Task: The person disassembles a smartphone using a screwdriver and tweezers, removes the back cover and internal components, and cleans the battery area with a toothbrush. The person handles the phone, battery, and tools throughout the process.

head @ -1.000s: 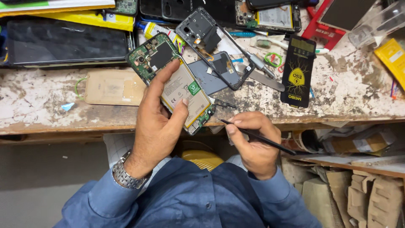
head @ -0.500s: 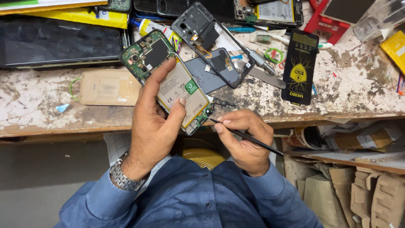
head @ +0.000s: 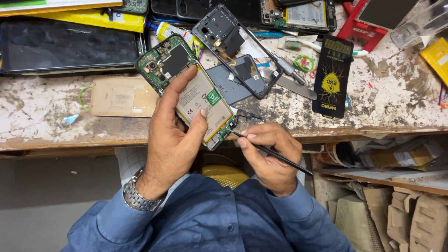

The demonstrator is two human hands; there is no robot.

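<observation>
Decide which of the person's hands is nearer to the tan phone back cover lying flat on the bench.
Left. The left hand holds the opened phone just right of the tan cover; the right hand, gripping a thin black tool, lies farther right, beyond it.

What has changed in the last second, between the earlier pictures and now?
The right hand brought the thin black tool up and left, until its tip reached the lower end of the opened phone. The left hand kept its grip on the phone; the bench clutter stayed put.
</observation>
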